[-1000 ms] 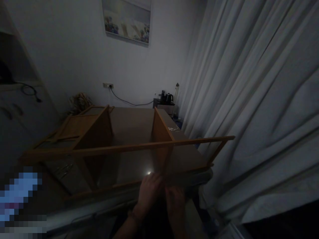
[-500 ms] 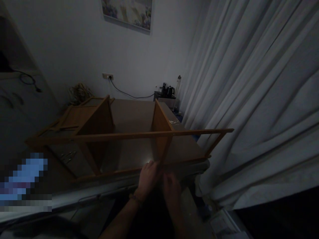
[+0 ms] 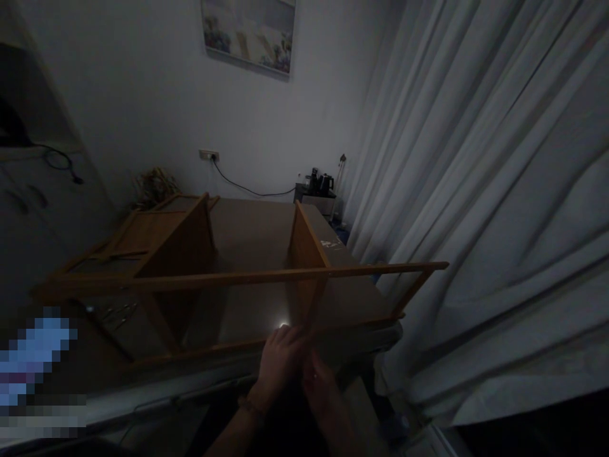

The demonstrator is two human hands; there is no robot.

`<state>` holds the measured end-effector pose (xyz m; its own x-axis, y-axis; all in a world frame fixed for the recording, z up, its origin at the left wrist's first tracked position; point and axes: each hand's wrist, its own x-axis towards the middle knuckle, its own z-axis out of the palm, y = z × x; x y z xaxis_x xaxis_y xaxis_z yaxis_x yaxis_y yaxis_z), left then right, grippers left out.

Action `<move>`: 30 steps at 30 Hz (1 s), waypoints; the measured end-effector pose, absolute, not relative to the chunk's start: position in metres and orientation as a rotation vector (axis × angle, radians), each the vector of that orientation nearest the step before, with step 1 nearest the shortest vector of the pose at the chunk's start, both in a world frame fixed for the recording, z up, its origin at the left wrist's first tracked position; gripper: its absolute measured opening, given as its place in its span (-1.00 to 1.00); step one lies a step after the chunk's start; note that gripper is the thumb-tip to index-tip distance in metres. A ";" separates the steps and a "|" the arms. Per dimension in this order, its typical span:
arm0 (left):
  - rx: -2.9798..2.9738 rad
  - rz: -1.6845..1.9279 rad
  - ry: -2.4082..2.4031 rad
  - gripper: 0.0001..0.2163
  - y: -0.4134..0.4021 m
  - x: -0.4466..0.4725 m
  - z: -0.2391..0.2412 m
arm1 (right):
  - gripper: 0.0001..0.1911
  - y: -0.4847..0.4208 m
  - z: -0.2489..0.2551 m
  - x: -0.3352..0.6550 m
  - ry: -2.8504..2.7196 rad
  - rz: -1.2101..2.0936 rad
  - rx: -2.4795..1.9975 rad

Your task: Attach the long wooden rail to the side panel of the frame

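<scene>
A wooden shelf frame (image 3: 238, 278) lies on its side on a dark table (image 3: 257, 235). Two upright panels and a long top rail stand out from it. My left hand (image 3: 278, 362) rests against the frame's near bottom rail, just below the right upright panel (image 3: 309, 254), fingers curled. My right hand (image 3: 320, 387) sits close beside it, a little lower, fingers bent together. What either hand grips is lost in the dim light. A small bright glint shows on the tabletop just above my left hand.
Pale curtains (image 3: 476, 190) hang along the right. A picture (image 3: 250, 35) hangs on the back wall, above a socket with a cable (image 3: 209, 155). A kettle (image 3: 321, 184) stands on a small stand in the corner. A blurred patch sits low left.
My two hands have drawn closer together at the frame's near rail, the right one shifting left. The view has tilted slightly; the frame has stayed put.
</scene>
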<state>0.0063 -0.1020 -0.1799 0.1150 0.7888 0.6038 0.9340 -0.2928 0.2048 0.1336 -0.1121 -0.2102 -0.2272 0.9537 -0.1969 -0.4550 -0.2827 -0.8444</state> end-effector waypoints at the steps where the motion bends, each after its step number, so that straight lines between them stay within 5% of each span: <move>1: -2.160 -0.946 -1.711 -0.62 -0.102 0.006 -0.179 | -0.72 -0.112 -0.210 0.134 -0.782 1.746 -0.889; 8: -2.209 -0.940 -1.762 -0.83 -0.105 0.005 -0.174 | -0.67 -0.112 -0.208 0.135 -0.711 1.819 -0.857; 14: -2.221 -0.966 -1.769 -0.78 -0.104 0.007 -0.170 | -0.64 -0.115 -0.210 0.128 -0.863 1.670 -0.936; 30: -2.193 -1.051 -1.748 -0.78 -0.105 0.007 -0.177 | -0.59 -0.120 -0.177 0.160 -1.915 0.331 -1.405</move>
<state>0.0071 -0.1055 -0.1772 0.0778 0.7989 0.5964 0.9014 -0.3119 0.3003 0.1604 -0.1202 -0.1772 -0.1405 0.9055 0.4004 0.7189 0.3714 -0.5876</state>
